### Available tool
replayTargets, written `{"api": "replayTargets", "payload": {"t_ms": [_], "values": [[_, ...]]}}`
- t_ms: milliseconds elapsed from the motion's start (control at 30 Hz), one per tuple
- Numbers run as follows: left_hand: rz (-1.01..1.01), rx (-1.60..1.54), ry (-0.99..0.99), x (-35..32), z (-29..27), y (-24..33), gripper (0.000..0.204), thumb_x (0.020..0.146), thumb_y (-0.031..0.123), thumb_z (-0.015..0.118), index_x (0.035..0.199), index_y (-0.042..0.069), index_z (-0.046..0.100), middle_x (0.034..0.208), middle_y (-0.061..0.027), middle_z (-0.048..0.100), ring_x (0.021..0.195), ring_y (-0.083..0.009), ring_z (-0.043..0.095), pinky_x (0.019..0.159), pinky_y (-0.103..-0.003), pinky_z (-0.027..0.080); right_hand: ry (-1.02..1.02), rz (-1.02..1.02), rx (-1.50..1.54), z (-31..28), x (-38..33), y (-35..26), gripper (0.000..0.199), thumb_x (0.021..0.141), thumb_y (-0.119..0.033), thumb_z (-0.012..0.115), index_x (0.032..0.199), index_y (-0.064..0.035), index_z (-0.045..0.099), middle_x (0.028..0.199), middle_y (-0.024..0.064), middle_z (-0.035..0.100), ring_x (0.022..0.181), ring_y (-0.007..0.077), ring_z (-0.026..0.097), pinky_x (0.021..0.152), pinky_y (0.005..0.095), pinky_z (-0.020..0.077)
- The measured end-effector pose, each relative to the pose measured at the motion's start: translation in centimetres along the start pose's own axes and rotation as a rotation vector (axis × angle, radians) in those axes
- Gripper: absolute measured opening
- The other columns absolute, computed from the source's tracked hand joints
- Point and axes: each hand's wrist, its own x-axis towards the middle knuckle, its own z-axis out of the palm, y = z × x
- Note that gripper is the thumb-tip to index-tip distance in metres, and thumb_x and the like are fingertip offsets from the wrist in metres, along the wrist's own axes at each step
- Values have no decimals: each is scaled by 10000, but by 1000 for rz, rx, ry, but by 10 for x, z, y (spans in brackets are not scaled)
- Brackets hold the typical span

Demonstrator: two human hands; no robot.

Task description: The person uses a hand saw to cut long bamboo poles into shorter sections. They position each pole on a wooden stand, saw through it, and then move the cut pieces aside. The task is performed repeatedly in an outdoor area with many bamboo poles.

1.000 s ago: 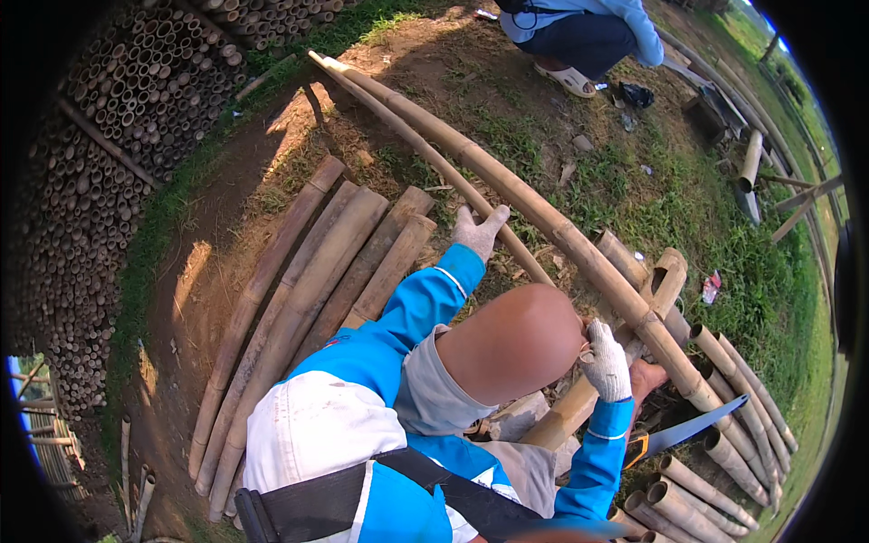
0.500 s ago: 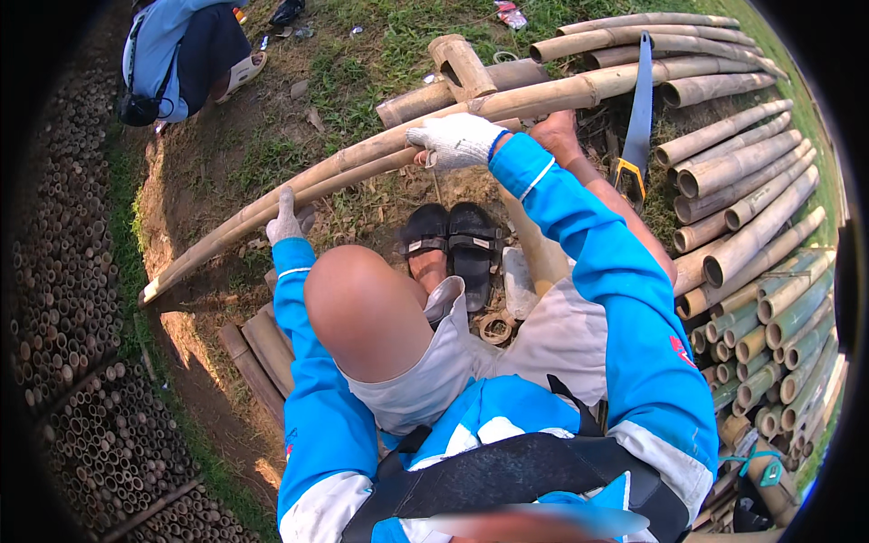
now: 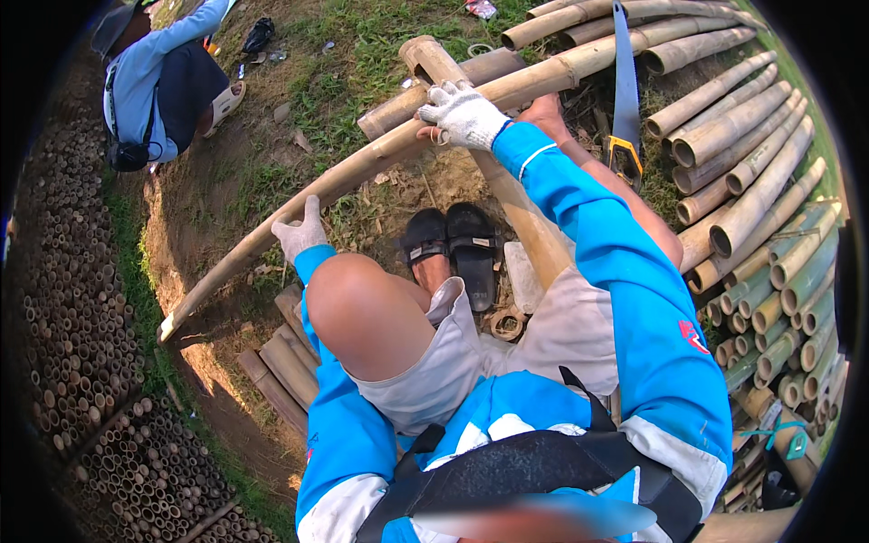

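A long, curved bamboo pole (image 3: 353, 176) runs across in front of me, from low on the left up to the right. My left hand (image 3: 301, 231), in a white glove, is closed round its lower stretch, thumb up. Farther along, my right hand (image 3: 463, 115), in a fingerless white glove, is wrapped over the pole from above. Behind the right hand, the pole lies against a short notched bamboo piece (image 3: 433, 61) and a thicker bamboo length (image 3: 389, 113). My bare right foot (image 3: 545, 116) is beside the pole. A handsaw (image 3: 625, 100) with a yellow and black handle stands just right of that foot.
Cut bamboo lengths (image 3: 738, 122) lie in rows at right, above a stack of greener ones (image 3: 797, 290). Another bamboo pole (image 3: 525, 217) slants between my legs. Black sandals (image 3: 471, 249) are on the ground. A co-worker (image 3: 158, 90) crouches far left, near bundled bamboo ends (image 3: 81, 317).
Two lengths showed side by side between my hands; now one shows. The pole's left end sits slightly lower and farther right. My left hand has moved right, and my right fingers have spread over the pole.
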Motion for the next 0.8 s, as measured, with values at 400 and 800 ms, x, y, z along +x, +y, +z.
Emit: {"api": "replayTargets", "payload": {"t_ms": [400,800], "values": [[1028,641,-586,-47,113,142,927,719,483,936,1531,219,575,1370,-151,719,1231,-371,714,1066,-509,567,346,567,-153,-26,-171,67,479,951,-270,734,1418,-176,679,1258,175,655,1229,437,608,1058,567,511],[963,730,-597,-33,114,181,803,725,470,879,1459,253,637,1288,-151,752,1185,-352,736,1024,-504,592,-996,1154,120,34,-380,213,816,954,-690,590,1535,-118,572,1602,271,514,1510,457,477,1266,572,369]]}}
